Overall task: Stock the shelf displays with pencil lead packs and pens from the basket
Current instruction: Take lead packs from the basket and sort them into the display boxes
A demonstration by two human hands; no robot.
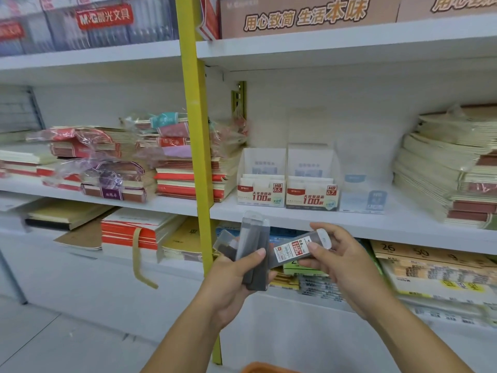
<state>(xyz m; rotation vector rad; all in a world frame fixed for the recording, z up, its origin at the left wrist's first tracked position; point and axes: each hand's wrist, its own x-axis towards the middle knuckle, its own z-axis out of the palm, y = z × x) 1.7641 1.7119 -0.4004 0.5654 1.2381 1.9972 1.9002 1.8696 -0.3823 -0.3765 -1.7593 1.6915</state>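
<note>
Pencil lead packs (pixel 254 249), dark translucent cases, fan from the gripping left hand (pixel 236 286), while the right hand (pixel 347 265) pinches a single pack (pixel 295 249), white-capped and red-labelled.

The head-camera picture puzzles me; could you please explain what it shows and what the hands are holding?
There is no robot: one camera worn on a person's head looks forward and down at their two bare hands. The left hand grips a fan of dark grey plastic pencil lead packs. The right hand pinches one more dark pack with a white cap and red-and-white label. On the white shelf board stand a white cardboard display box marked HB 0.5 and a matching box marked HB 0.7, with stacked notebooks either side. The orange edge at the bottom is probably the basket.
</note>
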